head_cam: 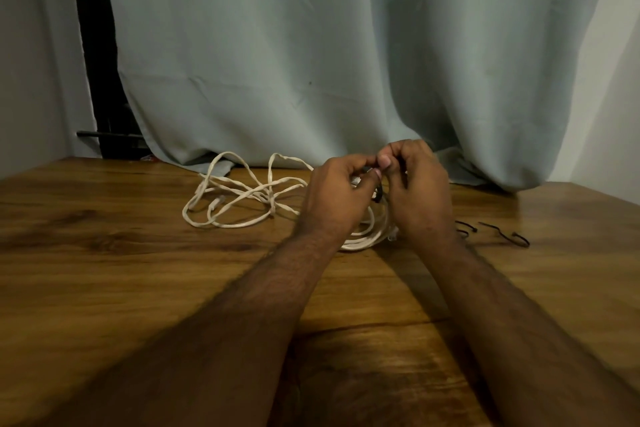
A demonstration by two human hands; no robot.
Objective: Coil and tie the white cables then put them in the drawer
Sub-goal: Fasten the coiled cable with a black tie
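A coiled white cable [363, 236] lies on the wooden table [138, 270] under both hands. The left hand [336, 191] and right hand [415, 191] pinch a black tie [380, 193] above it. A loose white cable [239, 198] sprawls left; spare black ties [512, 236] lie right, a curtain [311, 62] behind.

A pale grey-green curtain [329, 45] hangs behind a wooden table [104, 270], flanked by white walls [606, 97].

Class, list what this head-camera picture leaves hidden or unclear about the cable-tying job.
- Head view: the left hand and right hand cover whatever black tie they pinch and most of the coiled white cable.
- The drawer lies outside the frame.
- The spare black ties are too small to identify.
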